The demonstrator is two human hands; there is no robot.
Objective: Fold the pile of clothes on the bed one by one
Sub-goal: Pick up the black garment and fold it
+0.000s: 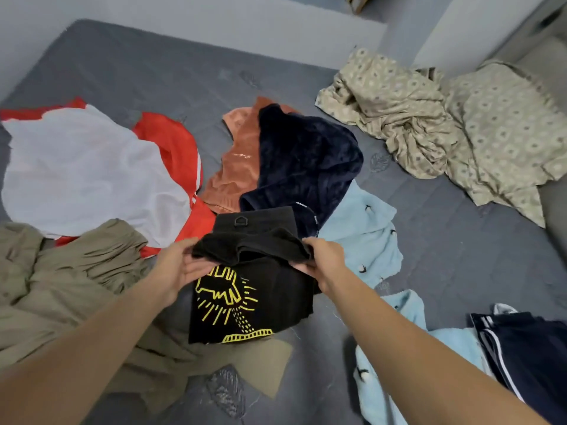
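A black T-shirt with a yellow print [245, 302] hangs in front of me over the grey bed [153, 72]. My left hand [178, 265] grips its upper left edge and my right hand [322, 262] grips its upper right edge, with the top bunched between them. Around it lie loose clothes: a white and red garment [86, 170], an olive one [67, 286], an orange-brown one [236, 161], a dark navy one [306, 161], a black piece with a ring [254, 220] and a light blue garment with small birds [368, 240].
A crumpled beige patterned sheet [445, 127] covers the bed's far right corner. Navy shorts with white stripes [527, 357] lie at the near right. A pale wall [214, 13] borders the bed's far side.
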